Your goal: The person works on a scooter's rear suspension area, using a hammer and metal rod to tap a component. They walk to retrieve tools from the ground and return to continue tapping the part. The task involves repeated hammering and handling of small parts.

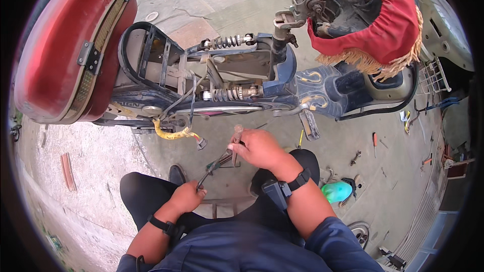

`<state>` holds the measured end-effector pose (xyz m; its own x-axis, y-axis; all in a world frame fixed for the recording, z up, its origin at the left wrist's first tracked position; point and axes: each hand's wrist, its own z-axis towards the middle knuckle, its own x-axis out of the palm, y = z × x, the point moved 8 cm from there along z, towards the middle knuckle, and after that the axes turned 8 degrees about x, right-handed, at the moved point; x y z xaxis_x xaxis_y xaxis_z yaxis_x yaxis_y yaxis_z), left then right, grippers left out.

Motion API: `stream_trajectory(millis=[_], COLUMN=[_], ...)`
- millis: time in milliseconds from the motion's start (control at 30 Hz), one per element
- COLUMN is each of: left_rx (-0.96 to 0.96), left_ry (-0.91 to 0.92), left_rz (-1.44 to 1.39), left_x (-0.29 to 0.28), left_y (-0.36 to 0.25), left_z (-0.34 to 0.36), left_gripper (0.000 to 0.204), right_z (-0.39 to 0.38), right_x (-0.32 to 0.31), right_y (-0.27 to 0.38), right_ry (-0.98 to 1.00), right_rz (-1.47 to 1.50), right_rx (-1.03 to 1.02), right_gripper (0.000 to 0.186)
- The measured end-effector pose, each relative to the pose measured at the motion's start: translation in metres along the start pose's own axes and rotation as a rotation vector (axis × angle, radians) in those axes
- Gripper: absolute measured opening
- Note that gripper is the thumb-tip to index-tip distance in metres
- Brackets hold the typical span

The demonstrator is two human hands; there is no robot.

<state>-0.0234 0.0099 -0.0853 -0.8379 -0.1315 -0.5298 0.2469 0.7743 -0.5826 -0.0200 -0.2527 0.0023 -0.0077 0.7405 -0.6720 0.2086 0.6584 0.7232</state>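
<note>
My left hand (187, 194) is closed on a thin dark cable or rod (206, 175) above my left thigh. My right hand (257, 146) grips a rusty, short metal piece (237, 132) with its fingers closed, where the dark cable meets it. Just beyond my hands lies the dark frame (282, 105) of a two-wheeled vehicle with its seat off, showing two coil-spring shocks (227, 94). Yellow-wrapped wiring (169, 132) with a grey connector (201, 142) hangs from the frame, left of my right hand. A pedal-like footpiece (309, 123) hangs to the right of it.
A red top box (60, 60) is at left, a red fringed cover (393, 35) at upper right. On the floor lie screwdrivers (374, 140), a green bottle (337, 191), a wheel (360, 232) and a reddish strip (68, 171). A wire basket (431, 78) stands at right.
</note>
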Motion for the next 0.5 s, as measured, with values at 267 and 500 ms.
stream_trajectory(millis=[267,500], left_rx=[0.039,0.072], left_ry=[-0.105,-0.167], left_rz=[-0.192,-0.462], left_x=[-0.007,-0.03], left_y=[-0.001,-0.031], left_z=[-0.058,-0.136], left_gripper=[0.031,0.018], right_z=[-0.023,-0.033], right_x=[-0.051,-0.06], right_y=[-0.025,-0.034], right_ry=[-0.38,-0.469], right_rz=[0.147,0.283], right_rx=[0.097,0.182], right_gripper=[0.034,0.032])
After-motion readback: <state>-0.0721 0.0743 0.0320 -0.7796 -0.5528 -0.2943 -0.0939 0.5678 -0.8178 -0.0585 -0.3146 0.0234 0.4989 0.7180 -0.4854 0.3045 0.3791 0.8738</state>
